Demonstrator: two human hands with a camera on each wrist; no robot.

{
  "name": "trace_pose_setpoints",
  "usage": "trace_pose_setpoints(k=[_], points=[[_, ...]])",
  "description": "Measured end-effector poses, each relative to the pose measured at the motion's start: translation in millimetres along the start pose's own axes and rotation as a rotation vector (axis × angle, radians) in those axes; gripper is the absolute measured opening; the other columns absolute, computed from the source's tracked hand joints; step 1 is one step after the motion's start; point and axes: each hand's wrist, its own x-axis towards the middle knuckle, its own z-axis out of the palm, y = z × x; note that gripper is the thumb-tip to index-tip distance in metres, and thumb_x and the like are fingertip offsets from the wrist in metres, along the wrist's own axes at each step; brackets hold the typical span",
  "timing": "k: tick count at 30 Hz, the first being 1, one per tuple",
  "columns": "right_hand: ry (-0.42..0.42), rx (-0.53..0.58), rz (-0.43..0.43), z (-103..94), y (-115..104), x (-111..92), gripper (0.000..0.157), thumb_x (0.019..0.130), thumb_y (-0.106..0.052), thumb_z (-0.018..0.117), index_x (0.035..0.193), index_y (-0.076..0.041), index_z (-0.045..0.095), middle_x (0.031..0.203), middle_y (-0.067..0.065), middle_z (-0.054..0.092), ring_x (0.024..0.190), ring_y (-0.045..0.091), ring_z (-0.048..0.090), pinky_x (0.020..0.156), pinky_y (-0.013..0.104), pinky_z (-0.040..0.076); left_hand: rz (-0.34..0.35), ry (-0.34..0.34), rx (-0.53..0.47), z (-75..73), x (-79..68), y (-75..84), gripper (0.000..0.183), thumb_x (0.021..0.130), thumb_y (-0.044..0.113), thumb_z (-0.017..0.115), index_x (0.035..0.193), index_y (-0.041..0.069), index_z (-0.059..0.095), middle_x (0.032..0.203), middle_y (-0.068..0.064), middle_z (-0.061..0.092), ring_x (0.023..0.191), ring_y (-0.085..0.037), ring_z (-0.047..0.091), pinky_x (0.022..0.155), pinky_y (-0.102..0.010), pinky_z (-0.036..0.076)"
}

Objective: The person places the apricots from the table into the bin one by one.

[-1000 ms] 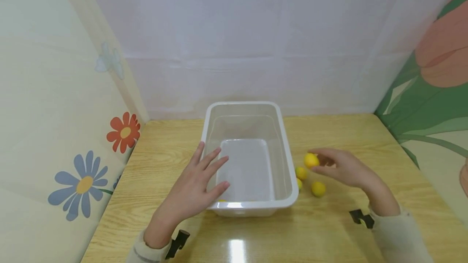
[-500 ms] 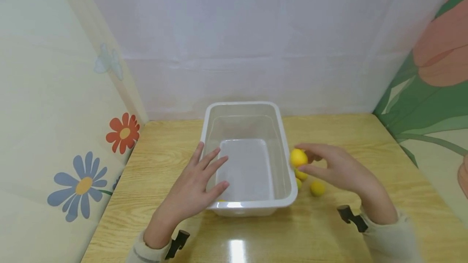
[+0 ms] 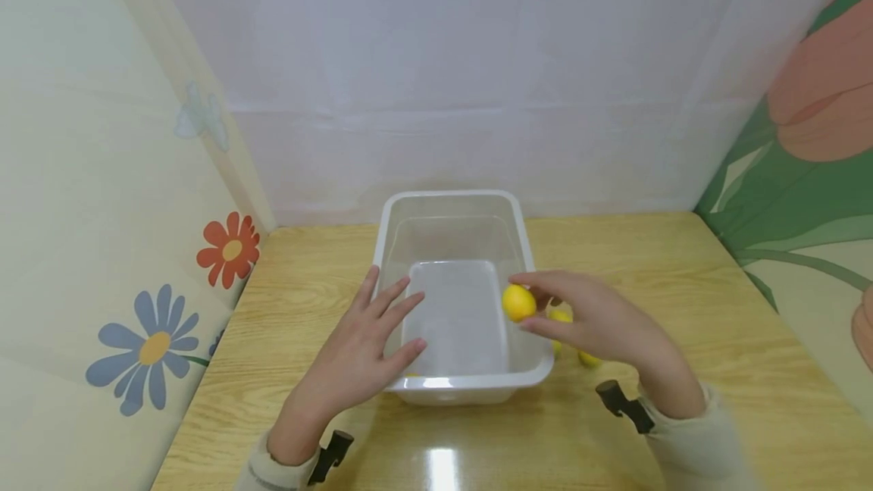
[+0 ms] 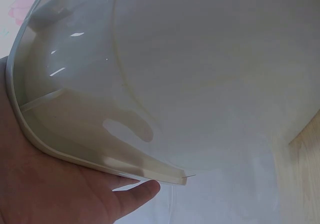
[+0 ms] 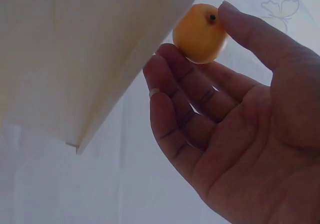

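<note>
A small yellow fruit (image 3: 518, 302) is pinched between the thumb and fingertips of my right hand (image 3: 593, 317), over the right rim of a pale plastic bin (image 3: 470, 382). In the right wrist view the fruit (image 5: 199, 38) looks orange-yellow, with a dark spot at its stem end, right by the bin's wall (image 5: 65, 48). My left hand (image 3: 358, 351) rests on the bin's near left corner, fingers spread and fairly straight over the rim. From the left wrist, that palm (image 4: 55, 189) lies against the rim's outer edge. A yellow sliver (image 3: 411, 374) shows just inside the bin's near wall.
Several more yellow fruits (image 3: 561, 316) lie on the wooden table (image 3: 648, 248) right of the bin, partly hidden by my right hand. White cloth (image 3: 409, 82) hangs behind the table, and flower-printed panels (image 3: 232, 250) stand at both sides.
My right hand has moved left with the yellow fruit, from above the table on the right to over the bin's right rim. My left hand has stayed in place.
</note>
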Motion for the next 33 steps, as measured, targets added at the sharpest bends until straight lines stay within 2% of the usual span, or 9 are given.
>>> trace_pose_setpoints(k=[6,12,18,23,33], points=[[-0.007,0.016,-0.002,3.9,-4,5,0.053,0.092,-0.023,0.076,0.141,-0.009,0.058,0.102,-0.011,0.068,0.096,0.011,0.067,0.084,0.039,0.057,0.001,0.005,0.001,1.0,-0.8,-0.6,0.061,0.097,0.05,0.061,0.148,0.017,0.054,0.16,-0.009,0.04,0.154,-0.046,0.009,0.115,-0.067,0.027],[0.001,-0.031,0.02,3.3,-2,3,0.051,0.094,-0.025,0.074,0.141,-0.01,0.059,0.101,-0.011,0.068,0.095,0.008,0.066,0.085,0.04,0.056,0.009,0.018,0.001,1.4,-0.7,-0.2,0.06,0.097,0.049,0.061,0.147,0.016,0.055,0.159,-0.011,0.042,0.153,-0.046,0.011,0.115,-0.067,0.028],[0.046,-0.057,0.022,-3.2,5,-1,0.047,0.096,-0.025,0.072,0.139,-0.013,0.061,0.102,-0.012,0.069,0.096,0.007,0.065,0.085,0.04,0.056,-0.008,-0.003,0.0,-0.9,-0.8,1.1,0.06,0.098,0.049,0.06,0.148,0.017,0.054,0.16,-0.011,0.041,0.154,-0.045,0.009,0.115,-0.067,0.026],[0.072,-0.059,0.051,-12.2,10,-6,0.047,0.096,-0.023,0.072,0.139,-0.011,0.061,0.101,-0.012,0.069,0.096,0.007,0.065,0.085,0.041,0.055,-0.013,-0.015,0.002,-1.7,-0.4,1.3,0.06,0.098,0.049,0.06,0.148,0.017,0.053,0.16,-0.011,0.04,0.154,-0.045,0.008,0.116,-0.066,0.025],[0.106,-0.094,0.154,-26.8,41,-22,0.047,0.098,-0.025,0.069,0.142,-0.013,0.058,0.102,-0.01,0.07,0.094,0.007,0.064,0.083,0.036,0.055,-0.011,-0.019,0.003,-1.4,0.4,0.1,0.06,0.097,0.048,0.061,0.148,0.017,0.053,0.16,-0.01,0.04,0.154,-0.044,0.008,0.116,-0.065,0.026]])
